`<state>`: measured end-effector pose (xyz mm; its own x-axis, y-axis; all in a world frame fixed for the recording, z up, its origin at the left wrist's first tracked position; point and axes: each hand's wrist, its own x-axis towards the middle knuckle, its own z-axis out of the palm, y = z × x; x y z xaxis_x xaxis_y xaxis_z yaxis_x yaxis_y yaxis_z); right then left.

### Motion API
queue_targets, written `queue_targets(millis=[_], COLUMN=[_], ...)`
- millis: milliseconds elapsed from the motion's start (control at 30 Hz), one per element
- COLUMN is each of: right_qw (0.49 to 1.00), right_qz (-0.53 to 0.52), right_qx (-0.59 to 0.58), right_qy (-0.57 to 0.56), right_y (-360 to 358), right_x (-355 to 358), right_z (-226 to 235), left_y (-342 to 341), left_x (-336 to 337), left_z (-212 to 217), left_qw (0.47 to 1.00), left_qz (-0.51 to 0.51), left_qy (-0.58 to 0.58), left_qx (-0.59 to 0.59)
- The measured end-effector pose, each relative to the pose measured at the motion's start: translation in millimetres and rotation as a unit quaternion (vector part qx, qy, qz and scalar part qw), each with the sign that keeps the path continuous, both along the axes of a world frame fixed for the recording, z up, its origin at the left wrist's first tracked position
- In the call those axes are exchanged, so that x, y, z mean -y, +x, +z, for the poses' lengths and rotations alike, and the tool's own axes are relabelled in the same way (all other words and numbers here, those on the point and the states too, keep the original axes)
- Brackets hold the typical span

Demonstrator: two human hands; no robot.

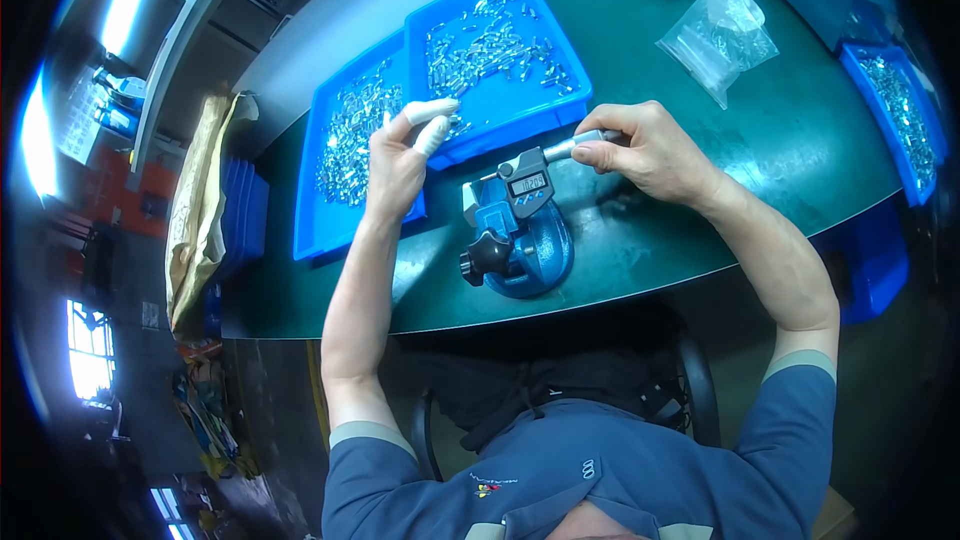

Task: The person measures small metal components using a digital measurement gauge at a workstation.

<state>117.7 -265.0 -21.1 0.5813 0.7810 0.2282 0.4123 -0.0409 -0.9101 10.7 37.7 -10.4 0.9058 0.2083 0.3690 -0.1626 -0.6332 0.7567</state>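
Observation:
My right hand [655,152] is closed round the thimble of a digital micrometer [527,183]. The micrometer is clamped in a blue stand [541,258] with a black knob, and its small display faces me. My left hand [398,162] is over the near edge of the right blue tray [510,125], with white covers on its thumb and forefinger. Those two fingertips are nearly together beside small shiny metal pieces; anything between them is too small to make out. More small metal pieces [487,55] lie scattered in that tray.
A second blue tray [307,230] of metal pieces sits at the left, partly under the first. Clear plastic bags [715,40] lie at the far right of the green table [640,240]. A blue bin [895,120] of parts hangs by the right edge; brown paper sacks [195,210] stand left.

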Motion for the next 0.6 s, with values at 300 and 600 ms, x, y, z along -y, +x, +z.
queue_targets(millis=[300,600], right_qw=[1.000,1.000], right_qz=[-0.001,0.000], right_qx=[-0.018,-0.016], right_qy=[0.000,0.000], right_y=[0.2,0.0], right_x=[-3.2,-3.8], right_z=[-4.3,-4.7], left_y=[-28.3,-32.5], left_x=[7.1,17.3], left_z=[-29.2,-28.5], left_qw=[0.935,0.948], left_qz=[-0.084,-0.106], left_qy=[-0.343,-0.301], left_qx=[0.019,-0.004])
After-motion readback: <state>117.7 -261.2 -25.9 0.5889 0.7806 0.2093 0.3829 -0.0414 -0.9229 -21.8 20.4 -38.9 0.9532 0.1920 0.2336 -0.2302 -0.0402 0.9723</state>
